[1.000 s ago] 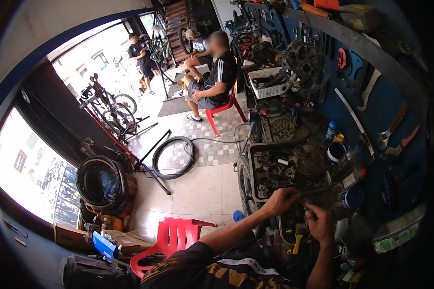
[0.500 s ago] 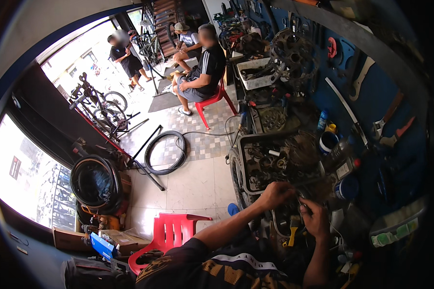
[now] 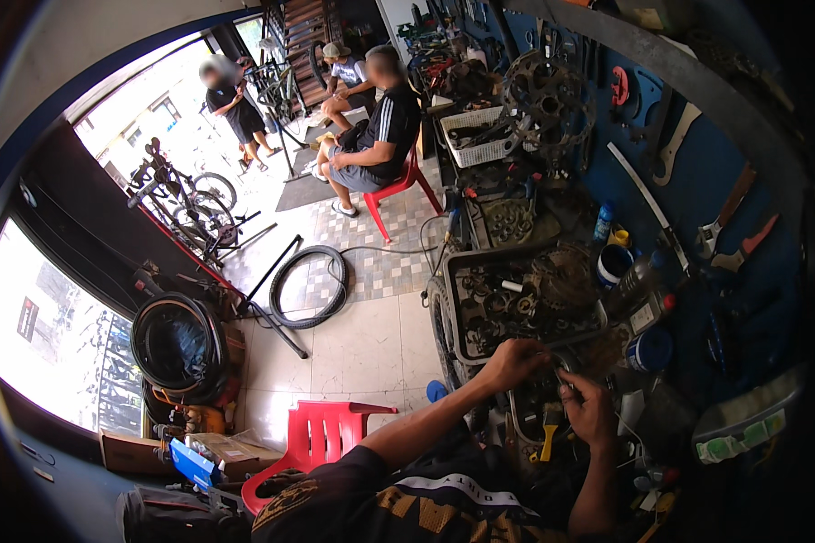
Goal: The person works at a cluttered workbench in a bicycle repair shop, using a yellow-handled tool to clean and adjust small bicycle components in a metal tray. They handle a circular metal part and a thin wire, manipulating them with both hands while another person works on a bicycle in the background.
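Over the front of the cluttered workbench, my left hand (image 3: 518, 364) is closed, its fingertips pinched around something too small and dark to make out. Close by on the right, my right hand (image 3: 590, 409) has its thumb and fingers pinched near the same dark spot; what they grip cannot be told. Just beyond both hands lies a dark tray (image 3: 455, 312) full of loose metal bike parts. A yellow-handled brush (image 3: 549, 436) rests below them, between my forearms.
A blue tub (image 3: 649, 349) and a plastic bottle (image 3: 632, 288) stand right of the tray. Wrenches (image 3: 726, 217) hang on the blue wall. Behind me on the left are a red chair (image 3: 321, 433) and a tyre (image 3: 281, 308). One person (image 3: 389, 136) sits on another red chair.
My hands hold nearly the same place, shifting only slightly. The view has moved a little. The standing person in the doorway has changed posture slightly.
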A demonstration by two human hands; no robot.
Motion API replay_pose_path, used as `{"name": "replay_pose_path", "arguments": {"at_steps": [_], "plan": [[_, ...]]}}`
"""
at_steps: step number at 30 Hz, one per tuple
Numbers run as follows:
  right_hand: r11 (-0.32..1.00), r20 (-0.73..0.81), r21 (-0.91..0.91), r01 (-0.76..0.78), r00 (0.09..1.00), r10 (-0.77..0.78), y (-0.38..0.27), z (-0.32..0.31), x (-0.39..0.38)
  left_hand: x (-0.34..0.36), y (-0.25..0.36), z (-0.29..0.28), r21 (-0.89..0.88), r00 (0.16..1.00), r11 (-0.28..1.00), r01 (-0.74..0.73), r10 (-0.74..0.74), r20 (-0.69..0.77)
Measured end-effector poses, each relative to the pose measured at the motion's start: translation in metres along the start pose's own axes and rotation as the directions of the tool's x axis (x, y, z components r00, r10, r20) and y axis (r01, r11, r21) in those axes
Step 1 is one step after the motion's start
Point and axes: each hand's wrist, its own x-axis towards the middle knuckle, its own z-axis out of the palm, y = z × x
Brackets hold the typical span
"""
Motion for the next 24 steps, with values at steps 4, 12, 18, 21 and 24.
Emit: {"name": "replay_pose_path", "arguments": {"at_steps": [4,12,18,21,24], "plan": [[1.000,0.000,0.003,-0.007,1.000,0.007,0.002,0.002,-0.001,-0.001,0.003,-0.001,0.042,1.000,0.999,-0.021,0.021,-0.012],[1.000,-0.001,-0.003,-0.014,1.000,0.014,0.006,0.008,0.002,-0.006,0.016,-0.005,-0.015,0.998,0.998,0.053,-0.053,0.019],[0.996,0.008,0.040,0.077,0.997,-0.077,0.005,0.002,-0.001,-0.006,0.015,0.002,-0.181,0.989,0.984,0.006,-0.033,-0.145],[0.989,-0.046,0.107,0.102,0.994,-0.098,0.005,0.001,-0.005,-0.006,0.016,-0.005,-0.372,0.987,0.918,0.140,-0.157,-0.017],[0.988,-0.069,0.080,0.132,0.990,-0.127,0.005,0.000,-0.006,-0.011,0.022,-0.010,-0.468,0.986,0.870,0.154,-0.168,0.013]]}}
